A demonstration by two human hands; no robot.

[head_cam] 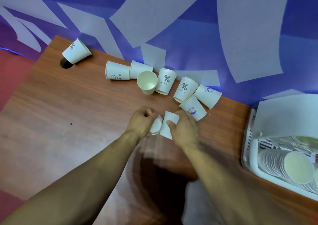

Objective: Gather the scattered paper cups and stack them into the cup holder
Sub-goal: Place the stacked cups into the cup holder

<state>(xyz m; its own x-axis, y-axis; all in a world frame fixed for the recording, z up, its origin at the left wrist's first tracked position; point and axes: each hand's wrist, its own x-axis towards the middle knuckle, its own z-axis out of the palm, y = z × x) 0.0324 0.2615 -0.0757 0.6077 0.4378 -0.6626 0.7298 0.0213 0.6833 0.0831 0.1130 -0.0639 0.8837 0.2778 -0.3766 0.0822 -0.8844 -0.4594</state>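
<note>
Left grip (141, 121) curled round a paper cup (156, 126), right grip (185, 129) holding a second cup (169, 121) beside it, loose cups (166, 81) beyond on the tabletop (68, 113), lone cup (76, 53) far left, cup holder (254, 166) with stacked cups (284, 163) well right

One paper cup (166, 81) and its neighbour (185, 89) both read "% NICE DAY".

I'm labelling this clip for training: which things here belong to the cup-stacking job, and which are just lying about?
Job: left hand, left-hand cup, right hand, right-hand cup, loose cups by the wall, lone corner cup, stacked cups, white basket.
Lying about: table's cable hole, paper sheets on the wall.
</note>
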